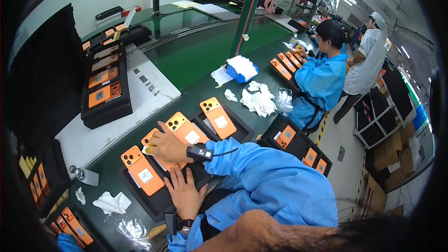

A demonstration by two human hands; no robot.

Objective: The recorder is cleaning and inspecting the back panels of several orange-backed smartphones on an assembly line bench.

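In the black foam tray an orange phone lies back up, second from the tray's left end, its camera end pointing away from the person and a little to the left, its long axis slanting back toward the body. The right hand arches over that camera end, fingers drawn narrow around a white wipe and something small and yellow, mostly hidden from me. The left hand is spread wide at the phone's near end, gripping nothing I can make out; whether its fingertips press on phone or tray, I can't tell.

Three matching phones share the tray, one to the left, two to the right, at much the same slant: smooth orange slabs, rounded corners, round dark lenses, squarish white labels. Beyond the tray's right end sits a blue box of folded white paper, with a ruffled tissue heap beside it. Off the tray's left end, a crumpled sheet and a crinkled, glossy clear bag lie by the dark green bench's edge. Farther past the right end, a co-worker in blue bends over more orange phones
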